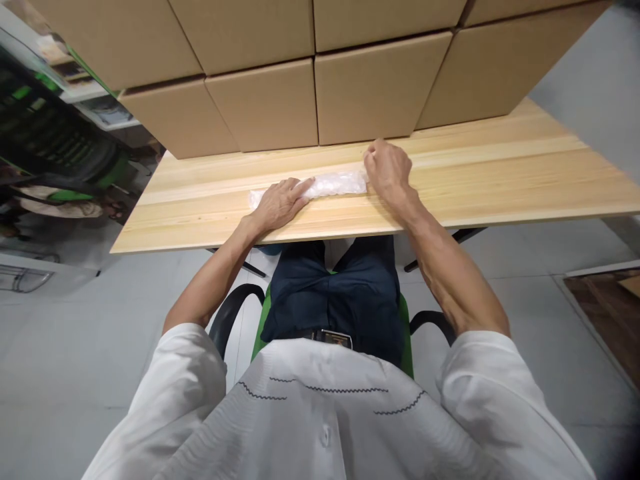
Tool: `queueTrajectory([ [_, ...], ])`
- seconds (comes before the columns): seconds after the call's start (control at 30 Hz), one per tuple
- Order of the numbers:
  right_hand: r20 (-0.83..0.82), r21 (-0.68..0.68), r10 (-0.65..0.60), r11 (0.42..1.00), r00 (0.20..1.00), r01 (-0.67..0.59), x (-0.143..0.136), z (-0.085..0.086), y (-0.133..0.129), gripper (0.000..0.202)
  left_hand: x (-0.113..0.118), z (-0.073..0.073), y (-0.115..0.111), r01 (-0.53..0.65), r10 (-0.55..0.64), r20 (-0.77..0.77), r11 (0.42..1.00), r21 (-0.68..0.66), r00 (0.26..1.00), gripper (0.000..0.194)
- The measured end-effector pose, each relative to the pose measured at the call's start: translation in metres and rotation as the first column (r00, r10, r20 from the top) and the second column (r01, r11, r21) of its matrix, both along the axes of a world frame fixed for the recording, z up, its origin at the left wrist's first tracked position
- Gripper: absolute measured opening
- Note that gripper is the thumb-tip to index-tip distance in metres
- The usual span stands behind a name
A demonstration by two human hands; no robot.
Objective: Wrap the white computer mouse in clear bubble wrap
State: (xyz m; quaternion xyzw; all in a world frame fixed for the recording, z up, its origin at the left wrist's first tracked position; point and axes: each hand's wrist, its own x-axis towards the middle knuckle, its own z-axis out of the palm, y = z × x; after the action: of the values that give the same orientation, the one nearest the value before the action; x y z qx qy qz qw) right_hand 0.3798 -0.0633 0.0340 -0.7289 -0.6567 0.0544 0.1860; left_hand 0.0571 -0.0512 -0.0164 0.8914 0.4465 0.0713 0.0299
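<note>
A long, narrow strip of bubble wrap [336, 185] lies on the wooden table, roughly parallel to its front edge. Whether anything is rolled inside it I cannot see. My left hand [281, 204] rests flat across its left part, fingers stretched out and pressing down, with a small end of the wrap showing beyond it. By the right end of the wrap, my right hand [389, 167] is closed, its knuckles up. What its fingers hold, if anything, is hidden.
Stacked cardboard boxes [263, 107] form a wall along the back of the wooden table [480, 180]. Below the front edge are my legs and the green chair [406, 333] with black armrests. A dark chair [60, 127] and shelves stand at the left.
</note>
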Motion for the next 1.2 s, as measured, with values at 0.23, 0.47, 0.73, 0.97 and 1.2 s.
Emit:
queueTrajectory([
  [0.23,0.083,0.066,0.448,0.889,0.890,-0.454,-0.060,-0.002,-0.044,0.054,-0.001,-0.005,0.003,-0.002,0.002,0.018,1.000,0.019,1.000,0.076],
  [0.47,0.117,-0.037,0.512,0.859,0.851,-0.511,-0.081,-0.021,-0.035,0.053,-0.004,-0.008,0.004,-0.007,0.009,0.083,1.000,-0.017,0.997,0.087],
  [0.73,0.179,-0.067,0.530,0.847,0.829,-0.527,-0.079,-0.017,-0.043,0.055,-0.048,0.015,-0.010,-0.032,0.034,0.044,0.998,-0.051,0.998,0.099],
  [0.97,0.206,-0.017,0.532,0.841,0.821,-0.540,-0.078,-0.028,-0.037,0.053,-0.076,0.028,-0.032,-0.125,0.127,0.052,0.991,-0.045,0.991,0.095],
  [1.2,0.201,0.049,0.548,0.822,0.812,-0.567,-0.068,-0.040,-0.031,0.047,-0.078,0.014,-0.026,-0.018,0.007,0.437,1.000,0.021,0.899,0.047],
])
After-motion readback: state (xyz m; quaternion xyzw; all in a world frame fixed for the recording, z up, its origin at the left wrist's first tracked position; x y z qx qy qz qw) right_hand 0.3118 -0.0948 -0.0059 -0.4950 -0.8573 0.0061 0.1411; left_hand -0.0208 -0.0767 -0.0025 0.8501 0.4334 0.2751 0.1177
